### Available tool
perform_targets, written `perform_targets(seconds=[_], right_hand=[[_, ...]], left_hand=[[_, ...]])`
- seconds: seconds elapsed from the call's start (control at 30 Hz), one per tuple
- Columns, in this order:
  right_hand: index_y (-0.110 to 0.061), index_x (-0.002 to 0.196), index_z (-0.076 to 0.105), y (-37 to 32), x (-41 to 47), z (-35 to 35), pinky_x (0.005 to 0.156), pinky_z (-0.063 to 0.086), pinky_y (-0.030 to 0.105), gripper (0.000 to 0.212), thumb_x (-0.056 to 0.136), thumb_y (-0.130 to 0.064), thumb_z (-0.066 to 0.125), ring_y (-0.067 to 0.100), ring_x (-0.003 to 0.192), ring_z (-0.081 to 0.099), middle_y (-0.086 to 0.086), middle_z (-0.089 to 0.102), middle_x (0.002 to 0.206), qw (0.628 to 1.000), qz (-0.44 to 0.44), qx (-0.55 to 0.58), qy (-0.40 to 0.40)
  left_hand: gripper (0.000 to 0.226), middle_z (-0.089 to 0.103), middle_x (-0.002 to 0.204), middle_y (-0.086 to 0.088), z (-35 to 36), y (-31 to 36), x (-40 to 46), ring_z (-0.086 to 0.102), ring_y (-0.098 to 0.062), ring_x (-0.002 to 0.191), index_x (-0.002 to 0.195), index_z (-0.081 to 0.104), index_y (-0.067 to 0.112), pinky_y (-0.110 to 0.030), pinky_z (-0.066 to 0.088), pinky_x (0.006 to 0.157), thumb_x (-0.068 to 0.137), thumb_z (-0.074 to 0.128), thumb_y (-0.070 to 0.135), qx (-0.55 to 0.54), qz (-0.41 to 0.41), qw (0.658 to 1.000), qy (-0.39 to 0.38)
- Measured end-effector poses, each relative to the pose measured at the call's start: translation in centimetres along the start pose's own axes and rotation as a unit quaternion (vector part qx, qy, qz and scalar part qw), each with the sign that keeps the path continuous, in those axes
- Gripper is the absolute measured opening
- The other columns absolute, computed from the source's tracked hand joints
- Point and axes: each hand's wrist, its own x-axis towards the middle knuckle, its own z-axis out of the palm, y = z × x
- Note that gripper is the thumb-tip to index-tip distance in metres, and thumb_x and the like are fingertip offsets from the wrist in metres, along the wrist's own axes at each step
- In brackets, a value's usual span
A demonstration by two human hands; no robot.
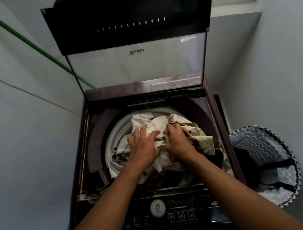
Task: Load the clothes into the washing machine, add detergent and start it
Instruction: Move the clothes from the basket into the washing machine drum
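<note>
A dark maroon top-loading washing machine (91, 134) stands in front of me with its glass lid (138, 64) raised upright. A heap of cream and beige clothes (159, 123) fills the mouth of the white drum (118, 130) and bulges over its right rim. My left hand (143, 145) lies on the heap with its fingers spread and fairly straight, pressing on the cloth. My right hand (179, 140) is beside it, its fingers curled into a fold of the beige cloth. The control panel (171, 210) with a round dial and several buttons runs along the near edge.
A laundry basket (265, 163) with a blue zigzag lining stands on the floor right of the machine. A green hose (27, 42) and a thin cable run down the left wall. Pale walls close in on both sides; a window sits above the lid.
</note>
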Motion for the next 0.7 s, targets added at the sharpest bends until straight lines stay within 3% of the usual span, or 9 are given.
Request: perform_targets(seconds=[0.1,0.17,0.27,0.37,0.57,0.7], right_hand=[[-0.004,0.146,0.034,0.6,0.3,1.8,0.109,0.036,0.035,0.092,0.074,-0.033,0.083,0.034,0.129,0.042,0.018,0.033,0.142,0.995,0.013,-0.043,-0.091],[-0.004,0.151,0.026,0.9,1.0,2.6,0.114,0.031,0.036,0.094,0.078,-0.030,0.080,0.036,0.136,0.037,0.020,0.028,0.148,0.990,0.020,-0.073,-0.120],[-0.005,0.150,0.028,1.7,2.6,3.4,0.115,0.029,0.036,0.086,0.080,-0.024,0.075,0.037,0.139,0.035,0.020,0.028,0.150,0.985,0.035,-0.094,-0.139],[-0.007,0.154,0.022,3.2,3.7,4.6,0.118,0.024,0.033,0.087,0.081,-0.012,0.069,0.037,0.144,0.026,0.020,0.019,0.155,0.980,0.063,-0.086,-0.167],[-0.013,0.158,-0.007,6.8,5.9,7.2,0.120,0.015,0.042,0.104,0.085,-0.018,0.068,0.040,0.151,-0.001,0.021,-0.013,0.161,0.954,0.136,-0.139,-0.227],[-0.004,0.153,-0.019,8.2,7.9,8.7,0.121,0.007,0.050,0.108,0.089,-0.030,0.064,0.043,0.150,-0.008,0.026,-0.012,0.160,0.934,0.165,-0.210,-0.236]], left_hand=[[0.086,0.001,0.161,-0.009,1.0,-1.9,-1.0,-0.003,-0.040,0.149,0.149,0.024,0.046,-0.069,0.010,0.112,0.077,0.062,0.072,0.002,-0.039,0.999,-0.018],[0.094,-0.013,0.162,-0.008,2.0,-2.6,-1.5,-0.013,-0.044,0.148,0.151,0.008,0.049,-0.074,0.006,0.109,0.076,0.058,0.076,-0.025,-0.078,0.995,-0.055],[0.097,-0.018,0.163,-0.011,4.1,-3.4,-1.3,-0.018,-0.045,0.147,0.151,-0.003,0.054,-0.073,0.012,0.110,0.080,0.061,0.069,-0.096,-0.120,0.982,-0.107],[0.097,-0.017,0.163,-0.012,6.0,-4.2,0.4,-0.019,-0.047,0.146,0.150,-0.001,0.056,-0.070,0.016,0.112,0.081,0.067,0.061,-0.117,-0.110,0.979,-0.125],[0.092,-0.007,0.163,-0.015,9.0,-4.6,4.2,-0.014,-0.051,0.145,0.149,0.010,0.057,-0.062,0.018,0.114,0.081,0.072,0.051,-0.167,-0.086,0.969,-0.161],[0.093,-0.007,0.162,-0.021,11.4,-4.6,6.6,-0.013,-0.054,0.144,0.150,0.005,0.056,-0.061,0.011,0.116,0.082,0.069,0.055,-0.171,-0.076,0.964,-0.188]])
